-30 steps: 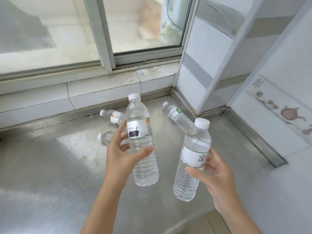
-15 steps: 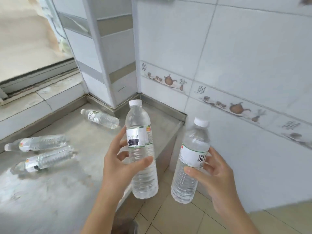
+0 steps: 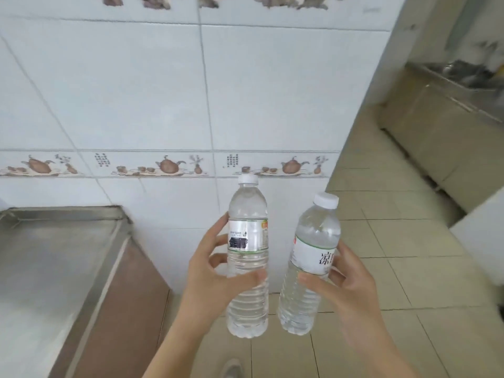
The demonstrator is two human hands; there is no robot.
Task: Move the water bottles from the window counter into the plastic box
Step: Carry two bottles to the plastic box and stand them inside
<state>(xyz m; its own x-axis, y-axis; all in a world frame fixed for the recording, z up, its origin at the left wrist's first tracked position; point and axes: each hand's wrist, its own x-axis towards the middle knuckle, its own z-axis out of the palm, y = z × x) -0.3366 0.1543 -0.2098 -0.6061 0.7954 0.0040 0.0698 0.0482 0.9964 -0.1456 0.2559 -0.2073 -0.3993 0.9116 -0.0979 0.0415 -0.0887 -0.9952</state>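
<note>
My left hand (image 3: 215, 276) grips a clear water bottle with a silver label (image 3: 247, 301), held upright at mid-frame. My right hand (image 3: 346, 285) grips a second clear water bottle with a white label (image 3: 305, 296), tilted slightly right. Both have white caps and hang in the air over the tiled floor, a small gap between them. The steel window counter (image 3: 54, 255) shows only its right end at the left edge; no bottles on it are in view. The plastic box is not in view.
A white tiled wall (image 3: 191, 91) with a teapot border stands straight ahead. Beige floor tiles (image 3: 395, 241) stretch to the right. A steel cabinet (image 3: 441, 126) stands at the far right, and a white object's corner (image 3: 485, 227) juts in at the right edge.
The view has swung right, away from the window and the counter's lying bottles, toward the wall and floor. Both hands keep their bottles in the same hold.
</note>
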